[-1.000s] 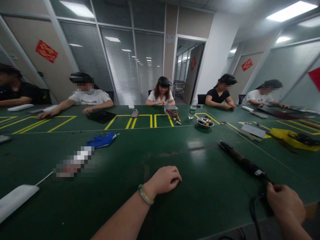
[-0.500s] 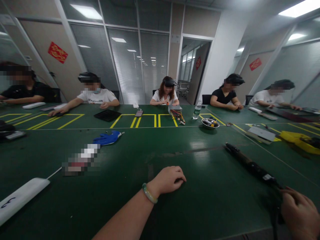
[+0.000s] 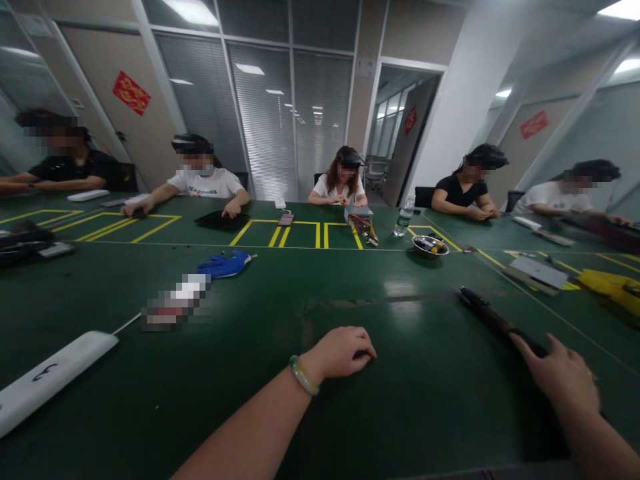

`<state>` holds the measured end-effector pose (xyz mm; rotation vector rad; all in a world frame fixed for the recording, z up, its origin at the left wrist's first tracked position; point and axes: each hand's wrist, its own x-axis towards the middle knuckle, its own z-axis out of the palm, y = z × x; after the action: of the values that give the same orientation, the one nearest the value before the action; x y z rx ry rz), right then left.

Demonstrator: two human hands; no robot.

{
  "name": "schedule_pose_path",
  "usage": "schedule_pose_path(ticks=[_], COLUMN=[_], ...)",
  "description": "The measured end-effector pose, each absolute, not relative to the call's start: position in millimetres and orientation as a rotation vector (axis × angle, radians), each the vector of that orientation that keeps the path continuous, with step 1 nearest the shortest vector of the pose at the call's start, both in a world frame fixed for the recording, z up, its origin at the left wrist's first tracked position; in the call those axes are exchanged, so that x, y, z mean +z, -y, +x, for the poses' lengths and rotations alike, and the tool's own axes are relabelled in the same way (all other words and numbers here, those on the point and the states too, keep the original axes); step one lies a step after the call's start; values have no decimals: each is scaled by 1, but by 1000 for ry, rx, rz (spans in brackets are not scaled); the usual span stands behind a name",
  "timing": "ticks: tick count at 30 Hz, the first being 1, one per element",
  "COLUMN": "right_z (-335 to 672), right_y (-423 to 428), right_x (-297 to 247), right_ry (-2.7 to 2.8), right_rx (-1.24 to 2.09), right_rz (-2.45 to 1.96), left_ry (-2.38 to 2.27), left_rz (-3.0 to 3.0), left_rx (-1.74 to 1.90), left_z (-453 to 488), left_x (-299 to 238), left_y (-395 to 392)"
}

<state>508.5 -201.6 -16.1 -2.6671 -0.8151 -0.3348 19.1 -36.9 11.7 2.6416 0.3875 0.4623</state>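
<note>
Plainly, the tool [image 3: 487, 313] lies on the right side of the green table [image 3: 410, 407], its long axis aslant, running from near right to far left. Its narrow dark tip points to the far left, and the body lies along the table top, not upright. The right hand [image 3: 565, 373] is over the tool's near end, thumb toward the left side and fingers toward the right; it hides that end, so I cannot tell whether it grasps the tool or only lies on it. The left hand [image 3: 343, 350] rests near the middle of the table, well apart from the tool, released, its fingers loosely curled and nothing visible in them. A pale green bracelet [image 3: 303, 375] circles the left wrist. On the left, a white strip [image 3: 60, 377] slants from near left toward far right, a cord [image 3: 127, 323] running from it to a blurred-out thing [image 3: 175, 303]; a blue glove [image 3: 223, 265] lies just beyond. Farther off than the tip stand a metal bowl [image 3: 427, 253] with small things in it and, left of it, a bottle [image 3: 403, 221]. People sit along the far side
</note>
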Motion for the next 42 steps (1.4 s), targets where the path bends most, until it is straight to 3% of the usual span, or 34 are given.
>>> schedule_pose_path(ticks=[3, 22, 30, 42], right_z=[513, 515, 400, 203], right_y=[196, 209, 178, 91], right_x=[-24, -42, -20, -11], right_ry=[760, 1022, 1464, 1973], right_rx=[-194, -301, -331, -124], right_rz=[-2702, -2568, -2165, -1663], left_ry=[-388, -362, -146, 59], left_rz=[2632, 2683, 2791, 2885], left_rx=[465, 487, 552, 655], left_z=[19, 21, 29, 34], left_x=[13, 6, 7, 14], left_y=[37, 30, 50, 81])
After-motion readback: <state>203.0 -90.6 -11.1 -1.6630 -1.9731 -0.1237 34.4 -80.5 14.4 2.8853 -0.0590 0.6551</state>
